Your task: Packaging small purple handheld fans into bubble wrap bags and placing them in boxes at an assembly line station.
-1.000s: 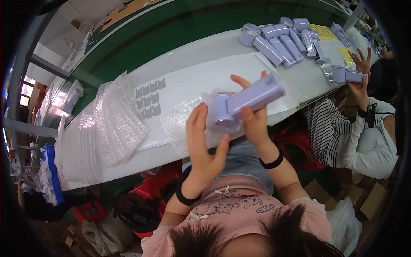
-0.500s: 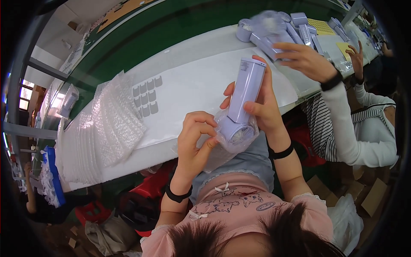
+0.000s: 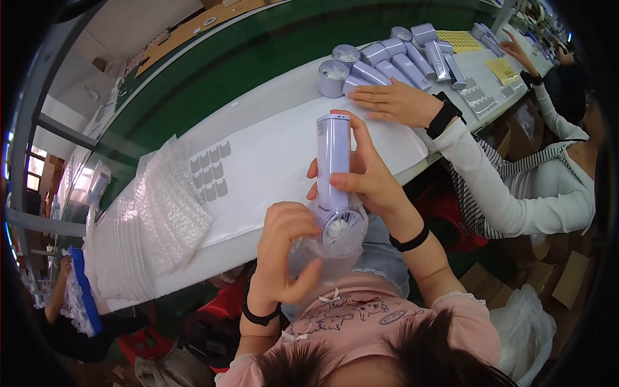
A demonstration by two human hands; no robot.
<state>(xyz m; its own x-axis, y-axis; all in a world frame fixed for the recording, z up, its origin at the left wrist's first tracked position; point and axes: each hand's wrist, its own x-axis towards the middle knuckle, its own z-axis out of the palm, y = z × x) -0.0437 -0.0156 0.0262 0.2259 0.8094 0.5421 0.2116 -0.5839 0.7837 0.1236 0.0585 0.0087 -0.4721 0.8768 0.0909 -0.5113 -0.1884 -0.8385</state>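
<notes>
My right hand [image 3: 364,171] is wrapped round the handle of a lavender handheld fan [image 3: 333,161], with the thumb across its front. The fan's round head points down toward my lap, and a clear bubble-wrap bag [image 3: 351,248] surrounds that end; the handle stands out bare. Beside the bag is my left hand [image 3: 280,248], its fingers bent against the plastic and its thumb spread away from them. Several grey stickers [image 3: 209,171] lie in rows on a white sheet [image 3: 258,174] beyond my left hand.
A stack of bubble-wrap bags [image 3: 161,219] covers the table's left end. Several lavender fans [image 3: 387,61] lie at the back right, where a co-worker's hand [image 3: 400,103] reaches over the table near them. Yellow sheets [image 3: 461,42] sit farther right.
The fan and both hands have shifted left and toward me, and the fan is more upright. My left thumb has come away from the bag. A co-worker's hand moved left, with fans set down there.
</notes>
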